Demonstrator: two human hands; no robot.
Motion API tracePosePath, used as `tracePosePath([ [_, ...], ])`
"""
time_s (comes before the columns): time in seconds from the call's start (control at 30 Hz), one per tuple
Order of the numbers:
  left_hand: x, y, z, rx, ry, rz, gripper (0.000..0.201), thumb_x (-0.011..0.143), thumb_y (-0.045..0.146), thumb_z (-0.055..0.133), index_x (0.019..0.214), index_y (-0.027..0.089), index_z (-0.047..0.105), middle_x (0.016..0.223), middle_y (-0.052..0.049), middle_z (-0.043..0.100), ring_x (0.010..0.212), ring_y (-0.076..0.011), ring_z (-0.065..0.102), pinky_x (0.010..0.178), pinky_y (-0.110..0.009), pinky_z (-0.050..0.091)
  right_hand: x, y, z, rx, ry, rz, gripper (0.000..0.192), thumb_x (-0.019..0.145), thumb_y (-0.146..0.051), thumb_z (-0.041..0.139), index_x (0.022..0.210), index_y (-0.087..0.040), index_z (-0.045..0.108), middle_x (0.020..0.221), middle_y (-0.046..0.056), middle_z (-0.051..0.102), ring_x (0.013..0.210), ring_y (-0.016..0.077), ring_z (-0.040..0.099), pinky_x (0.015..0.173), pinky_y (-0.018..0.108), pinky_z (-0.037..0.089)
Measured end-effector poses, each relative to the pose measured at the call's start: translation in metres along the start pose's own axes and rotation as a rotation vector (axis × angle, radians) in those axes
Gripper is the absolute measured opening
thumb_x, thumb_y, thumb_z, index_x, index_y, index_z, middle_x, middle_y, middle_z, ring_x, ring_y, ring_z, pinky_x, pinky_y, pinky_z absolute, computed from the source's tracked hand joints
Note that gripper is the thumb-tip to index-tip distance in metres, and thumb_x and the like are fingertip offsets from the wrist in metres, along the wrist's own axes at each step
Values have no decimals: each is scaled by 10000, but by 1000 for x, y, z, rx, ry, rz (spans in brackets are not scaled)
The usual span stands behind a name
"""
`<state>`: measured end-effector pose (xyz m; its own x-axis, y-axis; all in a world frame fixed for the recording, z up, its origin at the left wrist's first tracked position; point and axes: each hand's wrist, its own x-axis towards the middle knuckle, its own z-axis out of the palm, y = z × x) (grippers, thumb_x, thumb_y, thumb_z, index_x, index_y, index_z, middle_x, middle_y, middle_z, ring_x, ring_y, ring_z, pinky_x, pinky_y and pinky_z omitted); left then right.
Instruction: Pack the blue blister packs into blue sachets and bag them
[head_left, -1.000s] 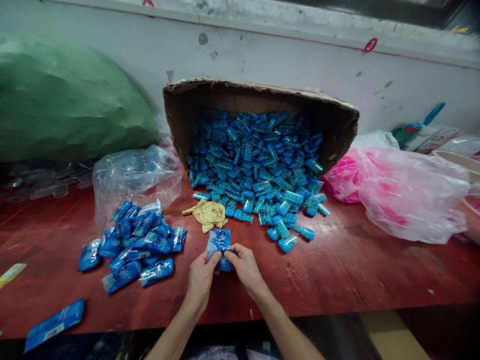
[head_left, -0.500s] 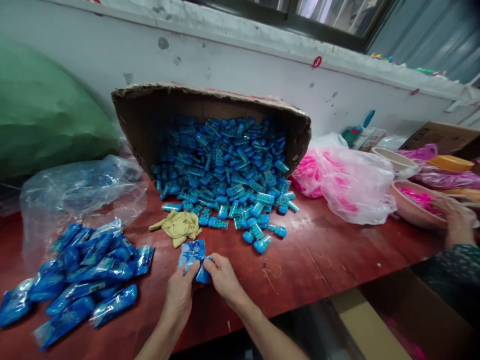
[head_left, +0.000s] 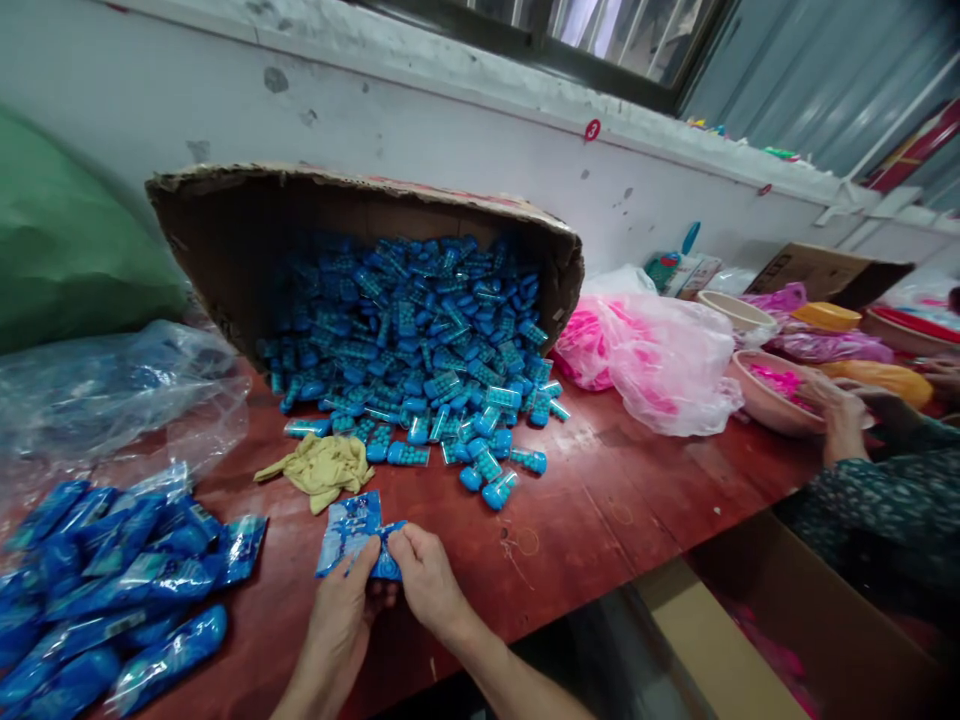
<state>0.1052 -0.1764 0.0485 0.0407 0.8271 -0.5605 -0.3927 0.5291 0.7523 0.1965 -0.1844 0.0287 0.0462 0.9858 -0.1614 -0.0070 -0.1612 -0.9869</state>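
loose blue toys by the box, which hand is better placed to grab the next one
Probably the right hand: it sits nearer the loose blue toys, up and to its right. The left hand is on the far side, and both are pinching the blue packet.
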Motion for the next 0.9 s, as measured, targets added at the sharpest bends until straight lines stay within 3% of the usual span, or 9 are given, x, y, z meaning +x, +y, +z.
tracePosePath([
  [0.1, -4, 4, -3, 47, -76, -50, 326, 480, 385, 749, 598, 142, 566, 468, 31, 557, 408, -102, 501, 400, -219, 413, -6, -5, -9, -84, -18, -67, 270, 854, -359, 406, 660, -188, 485, 566, -52, 446, 512, 87, 429, 480, 184, 343],
  [0.2, -8, 10, -10, 88, -123, -124, 317, 495, 332, 756, 684, 131, 600, 567, -7, 626, 455, -114, 552, 418, -212, 431, -8, -19, -36, -304, 17, -188, 245, 855, -307, 418, 666, -185, 513, 624, -36, 486, 593, 102, 460, 565, 199, 373],
  [0.23, -8, 12, -13, 85, -121, -139, 298, 508, 314, 753, 685, 128, 601, 571, -12, 629, 458, -112, 556, 415, -204, 429, -7, -23, -51, -427, 83, -244, 219, 855, -293, 423, 701, -184, 536, 710, -12, 533, 681, 120, 494, 647, 221, 387],
  [0.3, -8, 13, -18, 46, -98, -147, 237, 557, 286, 733, 654, 127, 588, 538, -12, 616, 448, -104, 551, 404, -190, 423, 0, -27, -86, -700, 357, -308, 176, 843, -282, 444, 782, -176, 570, 832, 44, 573, 820, 174, 503, 769, 292, 372],
  [0.37, -7, 13, -22, -10, -56, -160, 189, 609, 263, 705, 632, 130, 573, 505, -9, 599, 425, -99, 539, 384, -183, 413, 10, -22, -118, -966, 646, -252, 235, 824, -314, 477, 961, -147, 572, 1023, 130, 551, 973, 257, 461, 841, 390, 332],
  [0.43, -6, 12, -24, -63, -11, -185, 155, 654, 241, 674, 632, 135, 563, 491, -8, 590, 405, -99, 535, 366, -183, 409, 19, -9, -136, -1152, 745, -153, 315, 825, -315, 472, 1063, -122, 545, 1121, 186, 506, 1045, 313, 420, 834, 443, 325],
  [0.53, -8, 12, -25, -127, 50, -250, 134, 712, 204, 624, 626, 134, 550, 479, -10, 578, 402, -99, 546, 364, -175, 422, 22, 12, -127, -1277, 672, -145, 314, 846, -295, 433, 1088, -131, 546, 1159, 192, 493, 1103, 341, 376, 810, 462, 342],
  [0.67, -13, 15, -25, -200, 63, -355, 173, 772, 179, 552, 607, 135, 523, 490, -5, 562, 415, -91, 557, 385, -171, 453, 16, 25, -86, -1270, 620, -273, 343, 861, -302, 408, 1131, -122, 518, 1143, 180, 521, 1159, 346, 326, 850, 482, 325],
  [0.9, -17, 12, -31, -275, 62, -376, 200, 814, 163, 483, 617, 138, 508, 454, 9, 533, 413, -89, 552, 393, -169, 460, 3, 1, -57, -993, 481, -295, 339, 830, -293, 470, 1119, -126, 530, 1142, 170, 538, 1131, 334, 385, 923, 527, 262],
])
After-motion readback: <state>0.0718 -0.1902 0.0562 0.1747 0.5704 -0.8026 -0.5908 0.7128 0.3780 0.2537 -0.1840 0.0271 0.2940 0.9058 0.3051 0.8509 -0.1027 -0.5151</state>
